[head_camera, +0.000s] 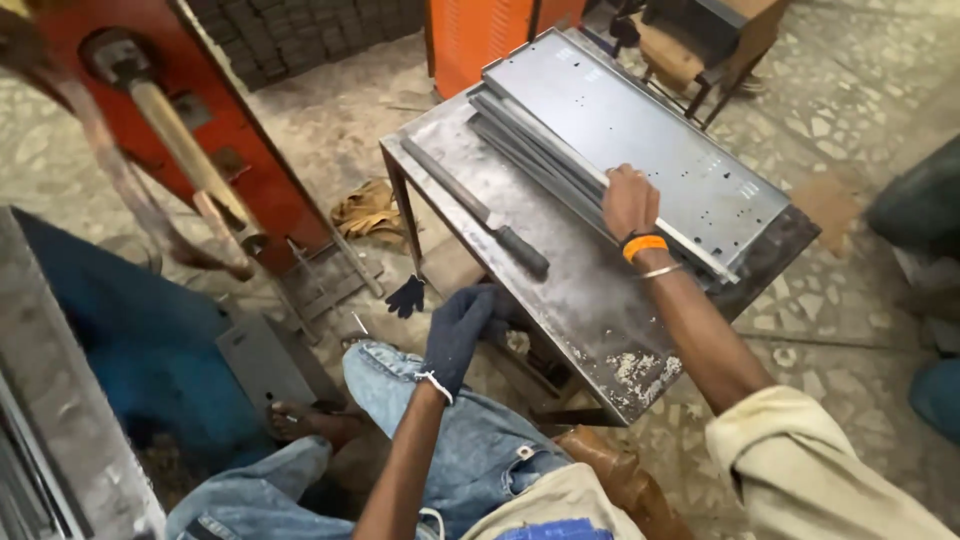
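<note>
My right hand (628, 200), bare with an orange band and a thin bangle at the wrist, grips the near long edge of the top grey sheet-metal panel (640, 130) in a stack on a steel work table (590, 300). My left hand (458, 335), in a dark glove, hangs near the table's front edge by my knee; whether it touches the table I cannot tell. A long metal file with a dark handle (480, 212) lies on the table left of the stack.
A red machine with a wooden lever (190, 150) stands at the left. A dark glove (406, 296) and a tan cloth (366, 210) lie on the floor. An orange cabinet (480, 35) stands behind the table. Another person's legs (925, 240) show at the right edge.
</note>
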